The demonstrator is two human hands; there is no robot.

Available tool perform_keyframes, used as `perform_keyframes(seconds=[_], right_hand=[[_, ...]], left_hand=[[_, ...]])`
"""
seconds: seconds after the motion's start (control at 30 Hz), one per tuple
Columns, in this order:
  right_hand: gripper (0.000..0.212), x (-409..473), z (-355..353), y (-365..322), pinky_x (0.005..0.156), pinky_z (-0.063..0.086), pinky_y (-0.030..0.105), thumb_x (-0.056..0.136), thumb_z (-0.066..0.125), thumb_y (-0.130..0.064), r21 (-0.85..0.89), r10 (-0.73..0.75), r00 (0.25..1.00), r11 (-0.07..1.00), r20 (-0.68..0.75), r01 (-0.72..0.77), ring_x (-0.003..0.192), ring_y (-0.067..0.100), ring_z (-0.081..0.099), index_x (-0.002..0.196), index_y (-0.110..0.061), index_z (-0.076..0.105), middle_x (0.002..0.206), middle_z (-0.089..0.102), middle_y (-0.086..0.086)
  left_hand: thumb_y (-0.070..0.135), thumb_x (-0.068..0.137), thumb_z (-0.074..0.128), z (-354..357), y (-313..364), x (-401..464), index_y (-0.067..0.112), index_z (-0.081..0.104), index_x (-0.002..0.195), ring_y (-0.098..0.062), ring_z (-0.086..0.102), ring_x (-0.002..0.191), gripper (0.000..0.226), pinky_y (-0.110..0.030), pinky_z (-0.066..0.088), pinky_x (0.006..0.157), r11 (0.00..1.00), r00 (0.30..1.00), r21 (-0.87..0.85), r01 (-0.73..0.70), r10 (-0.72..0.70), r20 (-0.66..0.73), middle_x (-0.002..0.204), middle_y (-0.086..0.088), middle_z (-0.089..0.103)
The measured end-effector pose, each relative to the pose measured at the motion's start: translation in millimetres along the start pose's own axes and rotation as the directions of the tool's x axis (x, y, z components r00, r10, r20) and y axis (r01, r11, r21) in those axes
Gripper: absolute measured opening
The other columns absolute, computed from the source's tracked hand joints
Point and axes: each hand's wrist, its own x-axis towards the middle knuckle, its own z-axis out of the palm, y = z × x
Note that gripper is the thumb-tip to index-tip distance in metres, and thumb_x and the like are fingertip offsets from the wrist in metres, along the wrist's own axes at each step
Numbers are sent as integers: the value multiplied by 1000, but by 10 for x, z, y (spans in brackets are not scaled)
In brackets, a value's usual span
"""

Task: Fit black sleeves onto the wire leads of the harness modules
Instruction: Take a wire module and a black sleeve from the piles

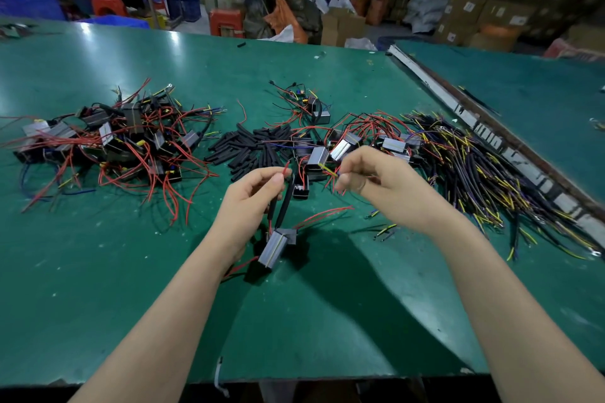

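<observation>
Left hand (252,203) pinches red lead and black sleeve (284,203), grey module (275,247) hanging below. Right hand (366,178) pinches yellow-blue wires. Best bunch lead ends straight and flush before feeding the sleeve.

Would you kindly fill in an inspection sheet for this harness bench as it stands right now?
Surface: green table, scuffed, with small specks; a second green bench adjoins at right.
Job's things: loose black sleeves heaped mid-table; modules with red leads piled at left; more modules behind the hands; one held module hanging below the left hand, black sleeves on its leads.
Clutter: stray wire offcuts near the right hand.
Grippers: left hand pinches a red lead with its sleeves; right hand pinches thin yellow and red wires.
Cables: bundle of black and yellow wires at right.
Surroundings: cardboard boxes, red stools, blue crates.
</observation>
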Motion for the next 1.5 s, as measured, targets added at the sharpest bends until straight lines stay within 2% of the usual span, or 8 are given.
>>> perform_keyframes(seconds=[0.17,0.43,0.67,0.83,1.0,1.17,1.33,1.5], right_hand=[[17,178,203,17,68,36,9,91,64,-17,-42,-61,986,998,-156,55,70,-8,52,85,-31,55,78,61,-16],[4,155,450,159,70,37,5,90,65,-11,-48,-75,961,997,-267,64,73,-13,53,93,-9,66,80,59,-22],[21,105,383,170,76,36,9,95,55,-9,-234,-213,913,963,-348,135,76,2,47,113,-6,66,88,52,-9],[10,89,207,215,68,37,24,95,58,-19,-315,-137,900,949,-415,-1,72,5,41,97,-12,65,82,49,-7],[11,-43,33,372,75,43,39,96,53,-20,-494,-52,966,865,-254,-83,89,22,51,99,-13,62,92,52,-3],[10,-108,-263,497,75,19,31,94,56,-20,-697,-117,941,702,-317,-148,103,26,50,96,-20,66,102,62,-2],[6,-101,-516,504,79,37,42,86,68,-11,-689,-275,857,714,-436,-122,94,35,50,90,-13,72,99,59,11],[13,-178,-559,611,68,48,46,85,62,4,-660,-262,908,751,-328,-22,81,34,54,94,-2,69,93,56,16]], left_hand=[[7,90,58,38,38,-10,25,69,89,1,56,69,21,-7,43,68,1000,1000,3,-10,10,22,69,18,65],[5,89,58,37,45,-15,19,68,85,0,60,72,17,-12,47,71,998,997,6,55,-56,61,72,14,68],[3,89,58,65,59,-32,16,67,86,1,58,63,16,-9,46,65,999,996,14,32,-33,82,68,16,66],[6,89,60,92,8,-77,18,68,90,0,56,68,15,-10,45,69,1000,989,15,-2,0,150,72,14,66],[7,90,59,157,-43,-116,23,68,87,1,58,75,18,-8,45,74,997,973,67,-31,15,232,79,14,68],[11,88,59,154,-53,-126,21,66,87,3,57,73,12,-8,44,72,999,957,33,-20,10,290,77,15,67],[10,87,58,154,-43,-125,17,64,88,3,59,73,9,-8,44,72,1000,954,20,-14,8,301,78,14,68],[-2,90,52,279,-30,-68,8,60,91,6,57,64,12,-6,43,66,1000,972,-26,11,-5,236,77,6,66]])
